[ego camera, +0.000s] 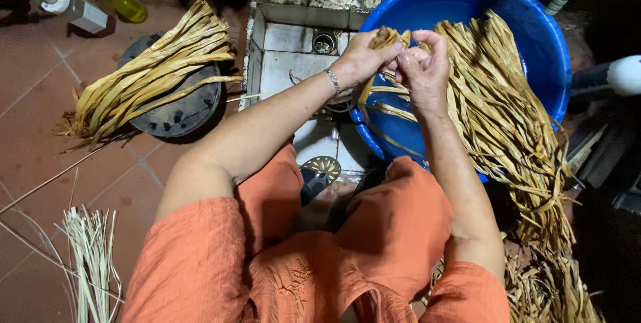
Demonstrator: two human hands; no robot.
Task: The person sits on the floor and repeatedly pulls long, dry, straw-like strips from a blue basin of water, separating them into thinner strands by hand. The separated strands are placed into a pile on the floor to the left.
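The left hand (364, 56) has its fingers pinched around the end of a dry tan leaf strip (386, 37), and right beside it the right hand (420, 69) fingers pinch that same strip, just above the round blue plastic tub (534, 36).

A washing corner of a home, used for craft work with dried leaves

The floor (40, 96) is of reddish-brown tiles, and a small tiled drain basin (294, 56) with a metal outlet is set into it. A big blue plastic tub (534, 36) stands beside the basin, full of long dried leaf strips (497, 102). A second bundle of strips (150, 72) lies on a round dark lid, thin pale sticks (90, 256) lie on the tiles, and pump bottles (67, 2) stand in the corner.
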